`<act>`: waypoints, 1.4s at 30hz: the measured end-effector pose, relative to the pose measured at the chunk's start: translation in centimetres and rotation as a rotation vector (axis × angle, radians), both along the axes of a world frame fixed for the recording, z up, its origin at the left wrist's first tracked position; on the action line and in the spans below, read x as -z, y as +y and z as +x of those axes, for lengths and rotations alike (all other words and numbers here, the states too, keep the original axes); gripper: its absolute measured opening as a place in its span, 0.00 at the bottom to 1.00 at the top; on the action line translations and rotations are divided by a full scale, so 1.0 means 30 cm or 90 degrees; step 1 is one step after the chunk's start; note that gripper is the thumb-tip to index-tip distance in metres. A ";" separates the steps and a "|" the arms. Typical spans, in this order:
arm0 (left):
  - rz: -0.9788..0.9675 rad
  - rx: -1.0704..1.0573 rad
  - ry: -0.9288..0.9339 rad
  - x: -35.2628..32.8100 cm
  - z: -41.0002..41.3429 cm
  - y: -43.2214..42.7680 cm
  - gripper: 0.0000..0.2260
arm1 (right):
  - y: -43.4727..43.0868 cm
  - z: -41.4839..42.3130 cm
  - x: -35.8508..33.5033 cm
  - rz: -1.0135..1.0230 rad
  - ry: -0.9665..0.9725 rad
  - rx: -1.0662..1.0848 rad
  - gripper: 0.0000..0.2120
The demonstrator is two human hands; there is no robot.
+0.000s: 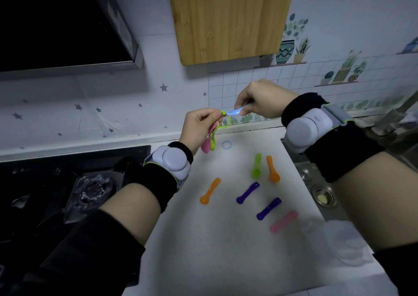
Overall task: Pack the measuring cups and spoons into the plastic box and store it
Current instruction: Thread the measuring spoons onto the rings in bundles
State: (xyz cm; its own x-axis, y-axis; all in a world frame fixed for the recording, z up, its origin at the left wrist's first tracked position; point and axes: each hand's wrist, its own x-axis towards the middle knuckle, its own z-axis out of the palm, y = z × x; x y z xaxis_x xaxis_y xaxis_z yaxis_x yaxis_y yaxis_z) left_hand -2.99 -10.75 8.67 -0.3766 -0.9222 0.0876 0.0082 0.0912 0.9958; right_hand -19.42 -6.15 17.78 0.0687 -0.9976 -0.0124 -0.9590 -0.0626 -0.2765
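- Left hand (199,125), raised above the counter (214,255), pinches a green ring (226,123) between thumb and curled fingers; a hanging pink spoon (206,146) and a hanging green spoon (213,145) dangle from the ring below the hand.
- Right hand (260,98), just beside it, pinches a pale blue spoon (236,111) in its fingertips, the spoon's handle end meeting the ring's clasp.
- Under the hands, a blue ring (226,144) lies loose on the counter.
- Nearer the camera lie six loose spoons: a green spoon (257,165) beside an orange spoon (272,169), a second orange spoon (210,191) to the left, two purple spoons (247,192) (269,208), and a pink spoon (283,221).
- Crumpled clear plastic (334,239) sits at the counter's right edge, too blurred to identify.
- A stove (90,189) flanks the left, a sink (321,196) the right; a wooden cutting board (230,19) hangs on the wall.
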 end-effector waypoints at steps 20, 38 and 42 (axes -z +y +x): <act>0.042 -0.015 0.083 -0.026 -0.008 0.006 0.07 | 0.015 0.041 0.063 0.011 -0.051 0.027 0.07; 0.112 -0.025 0.187 -0.030 -0.071 0.047 0.07 | 0.050 0.081 0.265 -0.049 -0.547 0.173 0.11; 0.100 -0.027 0.193 -0.026 -0.087 0.056 0.07 | 0.055 0.069 0.275 -0.049 -0.596 0.183 0.07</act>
